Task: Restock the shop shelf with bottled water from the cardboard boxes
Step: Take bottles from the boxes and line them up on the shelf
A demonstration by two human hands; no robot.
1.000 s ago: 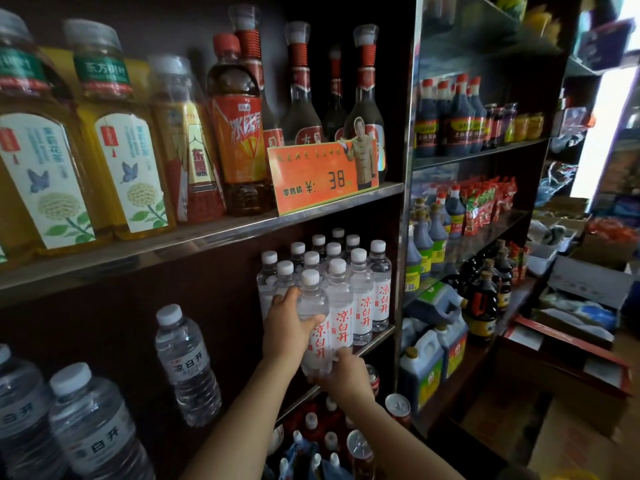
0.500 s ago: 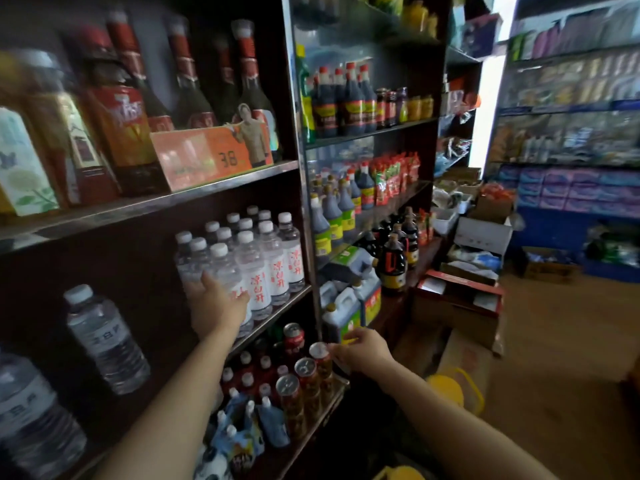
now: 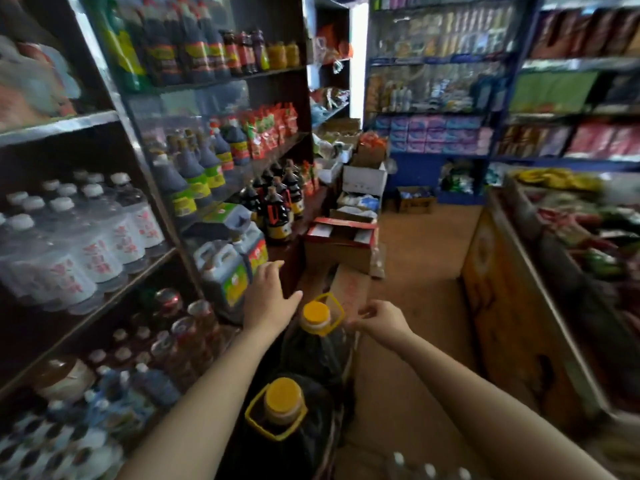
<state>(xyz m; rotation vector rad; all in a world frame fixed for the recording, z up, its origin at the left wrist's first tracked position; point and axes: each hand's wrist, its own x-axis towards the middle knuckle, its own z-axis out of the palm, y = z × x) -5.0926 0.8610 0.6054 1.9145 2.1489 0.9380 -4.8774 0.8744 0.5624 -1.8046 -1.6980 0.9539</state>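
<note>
Clear water bottles (image 3: 86, 233) with white caps and red lettering stand in rows on the dark shelf (image 3: 131, 282) at the left. My left hand (image 3: 268, 299) hovers away from them with its fingers spread, holding nothing, above a yellow-capped jug. My right hand (image 3: 379, 318) is beside it over the floor, fingers loosely curled and empty. A few white bottle caps (image 3: 429, 469) show at the bottom edge. A cardboard box (image 3: 349, 289) lies on the floor just beyond my hands.
Two dark jugs with yellow caps (image 3: 313, 315) (image 3: 282, 398) stand below my hands. Sauce bottles (image 3: 277, 209) and white canisters (image 3: 225, 268) fill the neighbouring shelf. A red-edged box (image 3: 341, 240) and other boxes line the aisle. A wooden produce stand (image 3: 512, 306) is on the right.
My view has swung right, toward the aisle. Both hands have left the water bottles on the shelf and now hang empty over the jugs and floor.
</note>
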